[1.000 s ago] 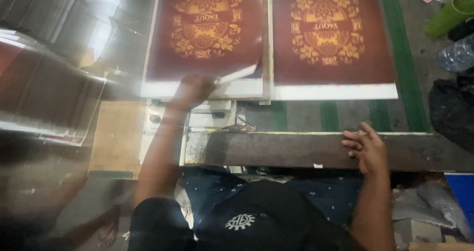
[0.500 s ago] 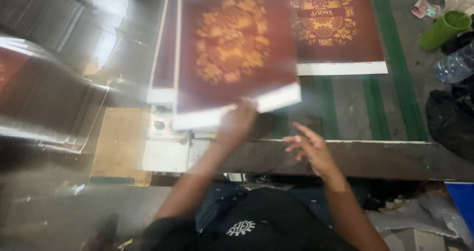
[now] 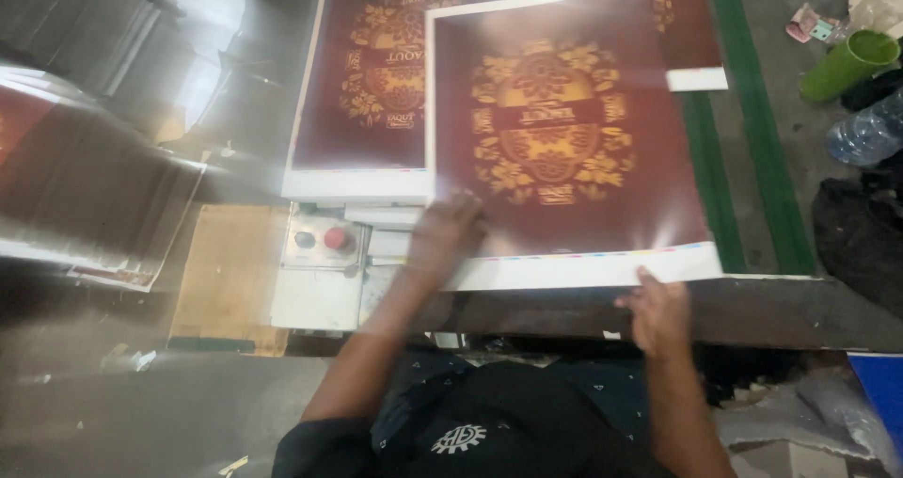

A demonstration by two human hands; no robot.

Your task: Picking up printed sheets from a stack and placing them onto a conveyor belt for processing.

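Both hands hold one printed sheet [image 3: 564,130], dark red with a gold ornament and a white border. Left hand [image 3: 447,233] lies blurred on the sheet's lower left corner, fingers spread over the red print; whether a thumb is pinched under the edge I cannot tell. Right hand [image 3: 658,313] pinches the white bottom edge near the lower right corner, fingertips on the strip.

The sheet sits tilted, overlapping a stack of like prints [image 3: 362,92] to its left and covering most of another stack [image 3: 691,26] behind it. Just left of the sheet's lower corner is a grey control box [image 3: 315,252] with a red and a black button. Right of the sheet runs a green stripe [image 3: 757,158], and beyond it stand a green cup [image 3: 847,64] and a clear plastic bottle [image 3: 865,135].
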